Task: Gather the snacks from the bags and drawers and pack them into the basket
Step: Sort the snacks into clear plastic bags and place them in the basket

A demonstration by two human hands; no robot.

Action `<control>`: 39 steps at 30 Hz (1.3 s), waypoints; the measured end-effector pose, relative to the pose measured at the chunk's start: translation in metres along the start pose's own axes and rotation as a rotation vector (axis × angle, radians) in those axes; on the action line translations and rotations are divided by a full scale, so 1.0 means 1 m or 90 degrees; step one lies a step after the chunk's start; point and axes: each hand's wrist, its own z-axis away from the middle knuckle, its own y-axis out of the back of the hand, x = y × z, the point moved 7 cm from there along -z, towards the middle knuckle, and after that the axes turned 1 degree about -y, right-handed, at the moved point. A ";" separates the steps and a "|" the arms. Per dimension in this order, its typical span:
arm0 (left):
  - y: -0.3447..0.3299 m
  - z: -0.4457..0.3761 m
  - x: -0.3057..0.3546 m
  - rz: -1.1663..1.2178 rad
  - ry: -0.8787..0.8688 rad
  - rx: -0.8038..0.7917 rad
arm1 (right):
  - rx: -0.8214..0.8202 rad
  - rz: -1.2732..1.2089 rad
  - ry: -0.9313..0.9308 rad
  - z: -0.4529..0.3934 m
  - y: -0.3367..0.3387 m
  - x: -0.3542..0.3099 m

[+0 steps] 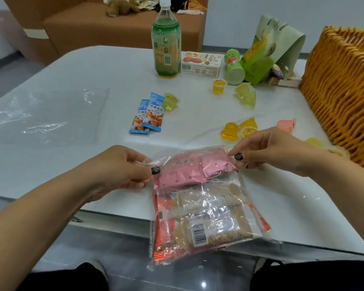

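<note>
Now both hands, left (122,166) and right (267,150), pinch the clear snack bag's (202,206) top corners; better to pull the mouth apart evenly, over the table (72,85).

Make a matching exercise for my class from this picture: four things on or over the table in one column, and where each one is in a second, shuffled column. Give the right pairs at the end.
Things
1. clear bag of snacks
2. tall bottle
3. wicker basket
4. two blue sachets

Places
A. standing upright at the far side of the table
B. at the right edge of the picture
C. pinched at its top corners by the left hand and the right hand
D. lying flat mid-table, beside a yellow jelly cup

Pairs: 1-C, 2-A, 3-B, 4-D
</note>
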 end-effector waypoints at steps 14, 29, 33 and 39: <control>-0.005 0.003 -0.005 -0.030 -0.022 0.009 | 0.070 0.475 0.091 -0.015 0.005 -0.056; -0.003 0.007 -0.009 -0.101 -0.206 0.213 | -0.367 0.312 -0.124 -0.056 -0.079 -0.054; -0.009 0.020 -0.001 -0.077 -0.283 0.252 | -0.338 0.275 -0.125 -0.036 -0.078 -0.050; -0.018 0.057 0.022 0.068 -0.354 0.155 | -0.347 0.125 -0.063 0.015 -0.088 -0.041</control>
